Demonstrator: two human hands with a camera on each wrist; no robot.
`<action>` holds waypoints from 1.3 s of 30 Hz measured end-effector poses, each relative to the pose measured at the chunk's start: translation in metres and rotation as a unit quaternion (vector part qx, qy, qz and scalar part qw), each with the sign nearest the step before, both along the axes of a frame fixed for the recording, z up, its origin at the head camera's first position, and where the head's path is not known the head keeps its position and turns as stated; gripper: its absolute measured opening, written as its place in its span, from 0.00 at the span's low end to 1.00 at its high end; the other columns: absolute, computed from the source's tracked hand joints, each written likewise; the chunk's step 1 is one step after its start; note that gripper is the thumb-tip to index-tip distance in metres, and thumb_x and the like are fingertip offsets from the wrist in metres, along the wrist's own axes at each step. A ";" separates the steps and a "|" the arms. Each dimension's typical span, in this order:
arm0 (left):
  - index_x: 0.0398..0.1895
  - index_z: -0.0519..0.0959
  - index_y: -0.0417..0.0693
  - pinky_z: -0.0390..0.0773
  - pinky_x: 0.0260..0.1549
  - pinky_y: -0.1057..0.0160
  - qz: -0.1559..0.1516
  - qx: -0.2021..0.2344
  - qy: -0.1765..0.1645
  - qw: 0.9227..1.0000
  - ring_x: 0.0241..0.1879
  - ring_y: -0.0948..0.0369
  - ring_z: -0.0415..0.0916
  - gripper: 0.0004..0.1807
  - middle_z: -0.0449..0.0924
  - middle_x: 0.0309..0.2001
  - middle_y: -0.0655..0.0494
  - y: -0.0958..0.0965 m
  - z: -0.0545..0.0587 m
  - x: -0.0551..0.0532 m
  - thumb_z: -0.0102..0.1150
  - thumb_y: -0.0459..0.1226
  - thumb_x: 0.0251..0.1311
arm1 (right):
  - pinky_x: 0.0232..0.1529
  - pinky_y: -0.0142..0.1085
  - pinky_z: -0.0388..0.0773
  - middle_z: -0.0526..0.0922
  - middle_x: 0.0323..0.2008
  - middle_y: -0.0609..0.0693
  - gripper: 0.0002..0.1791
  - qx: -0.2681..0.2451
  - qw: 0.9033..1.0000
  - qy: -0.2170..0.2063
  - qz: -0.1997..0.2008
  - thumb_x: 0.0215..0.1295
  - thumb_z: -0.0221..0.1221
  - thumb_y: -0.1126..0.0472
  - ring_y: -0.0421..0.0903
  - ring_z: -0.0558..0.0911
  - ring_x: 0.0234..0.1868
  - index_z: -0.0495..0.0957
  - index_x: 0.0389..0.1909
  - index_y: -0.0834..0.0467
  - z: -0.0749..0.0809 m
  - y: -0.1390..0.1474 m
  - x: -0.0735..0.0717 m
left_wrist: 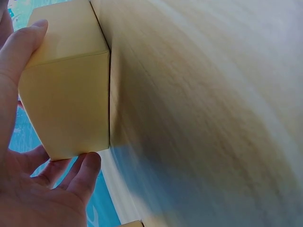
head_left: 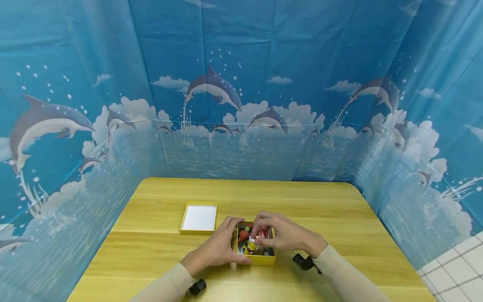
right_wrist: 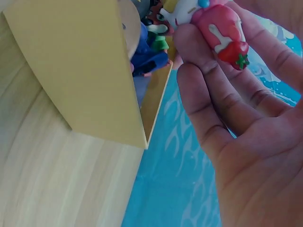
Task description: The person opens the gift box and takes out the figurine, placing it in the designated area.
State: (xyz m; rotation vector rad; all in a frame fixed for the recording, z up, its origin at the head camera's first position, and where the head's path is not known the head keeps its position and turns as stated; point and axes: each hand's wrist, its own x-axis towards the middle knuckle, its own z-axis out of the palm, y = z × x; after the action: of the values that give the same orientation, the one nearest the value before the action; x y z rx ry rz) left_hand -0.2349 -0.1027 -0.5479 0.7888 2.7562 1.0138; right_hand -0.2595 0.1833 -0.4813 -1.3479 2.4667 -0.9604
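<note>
A yellow box [head_left: 260, 261] without its lid stands on the table, packed with several small toy figurines [head_left: 244, 234]. My left hand [head_left: 216, 248] grips its left end; in the left wrist view the thumb is along one side of the box [left_wrist: 66, 99] and the fingers are against the opposite side. Over the opening, my right hand [head_left: 287, 235] pinches a toy figurine [right_wrist: 222, 28] with a pink top, white drips and a red strawberry. Part of this figurine is out of the right wrist view. Beside it, a blue figurine [right_wrist: 150, 60] shows inside the box.
The box lid [head_left: 200, 217], white inside with a yellow rim, lies open side up to the left of the box. All of this is on a yellow wood-grain table [head_left: 302, 201]. A blue dolphin-print curtain [head_left: 241, 155] hangs behind and at both sides.
</note>
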 end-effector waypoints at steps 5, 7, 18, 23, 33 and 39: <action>0.94 0.61 0.53 0.86 0.71 0.47 0.002 0.000 0.000 1.000 0.69 0.57 0.80 0.71 0.69 0.84 0.51 0.001 -0.002 0.001 0.84 0.74 0.56 | 0.44 0.35 0.87 0.86 0.57 0.42 0.06 -0.009 1.000 0.004 -0.012 0.85 0.71 0.53 0.31 0.81 0.41 0.88 0.48 0.35 0.002 0.004 0.000; 0.94 0.60 0.53 0.86 0.73 0.46 0.002 0.001 -0.002 1.000 0.70 0.56 0.80 0.71 0.69 0.84 0.51 0.001 -0.003 0.002 0.84 0.74 0.56 | 0.46 0.39 0.89 0.87 0.58 0.44 0.06 -0.014 1.000 0.007 -0.010 0.85 0.71 0.53 0.32 0.82 0.43 0.88 0.48 0.35 0.001 0.006 0.000; 0.94 0.61 0.53 0.83 0.77 0.41 0.001 0.007 -0.009 1.000 0.76 0.52 0.78 0.70 0.68 0.85 0.51 0.001 -0.003 0.003 0.85 0.73 0.56 | 0.52 0.36 0.89 0.89 0.55 0.43 0.04 -0.034 0.999 0.040 -0.007 0.89 0.65 0.55 0.34 0.86 0.47 0.88 0.55 0.47 0.002 0.011 -0.005; 0.94 0.60 0.53 0.82 0.78 0.40 -0.001 0.009 -0.006 1.000 0.77 0.51 0.78 0.70 0.68 0.85 0.51 0.000 -0.002 0.004 0.86 0.71 0.57 | 0.56 0.39 0.91 0.92 0.59 0.49 0.13 -0.030 0.998 0.053 -0.021 0.87 0.68 0.57 0.37 0.88 0.50 0.87 0.65 0.55 0.008 0.014 -0.007; 0.94 0.60 0.53 0.81 0.78 0.38 -0.001 0.008 -0.009 1.000 0.80 0.49 0.77 0.70 0.68 0.85 0.50 0.000 -0.004 0.003 0.85 0.72 0.57 | 0.59 0.44 0.92 0.88 0.63 0.48 0.15 -0.017 0.996 0.075 -0.049 0.85 0.71 0.57 0.42 0.90 0.54 0.86 0.67 0.49 0.016 0.023 -0.011; 0.94 0.59 0.54 0.81 0.78 0.38 0.000 0.007 -0.009 1.000 0.80 0.48 0.77 0.70 0.68 0.85 0.50 0.001 -0.003 0.003 0.85 0.71 0.57 | 0.56 0.42 0.92 0.89 0.62 0.52 0.17 -0.023 0.993 0.094 -0.060 0.83 0.73 0.61 0.42 0.91 0.51 0.86 0.66 0.51 0.020 0.031 -0.016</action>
State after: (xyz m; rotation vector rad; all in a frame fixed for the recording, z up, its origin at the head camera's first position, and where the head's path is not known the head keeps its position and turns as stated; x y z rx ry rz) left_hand -0.2317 -0.1018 -0.5506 0.7784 2.7366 1.0363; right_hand -0.2759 0.2146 -0.4609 -1.3758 2.7094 -0.9629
